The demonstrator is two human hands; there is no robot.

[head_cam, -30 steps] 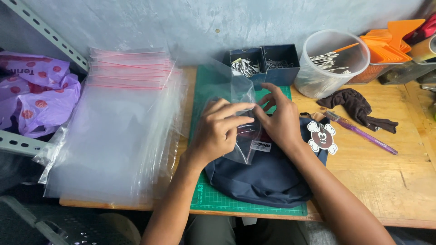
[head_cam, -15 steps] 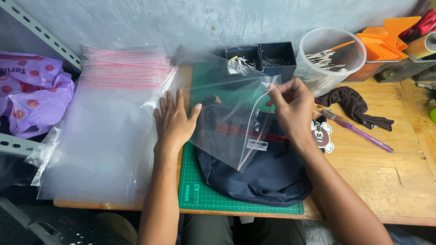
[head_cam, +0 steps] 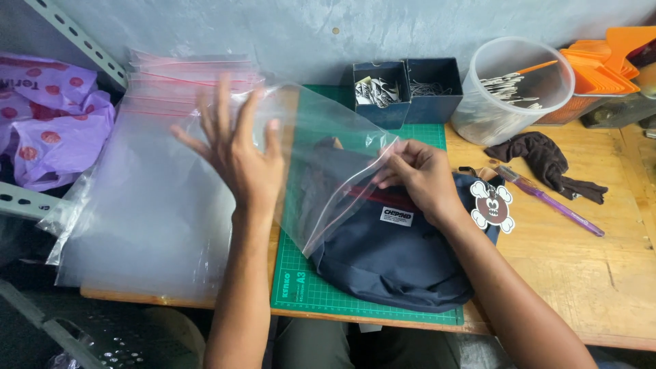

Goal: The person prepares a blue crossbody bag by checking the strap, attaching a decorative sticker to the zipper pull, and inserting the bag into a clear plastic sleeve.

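Nearby, bag stack [head_cam: 157,178] flanks the hands' zip bag [head_cam: 321,164].

A: Left hand [head_cam: 239,154]?
B: Raised, palm down, fingers spread wide, nothing in its grip. Forearm runs up from the worktop's near edge.
A: Right hand [head_cam: 420,174]?
B: Lower, fingers curled in, thumb and fingertips pinched together. Forearm angles in from the near right corner, wrist bent slightly.

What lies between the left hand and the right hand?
In the head view, the clear zip bag spans between the left hand and right hand, over the navy bag.
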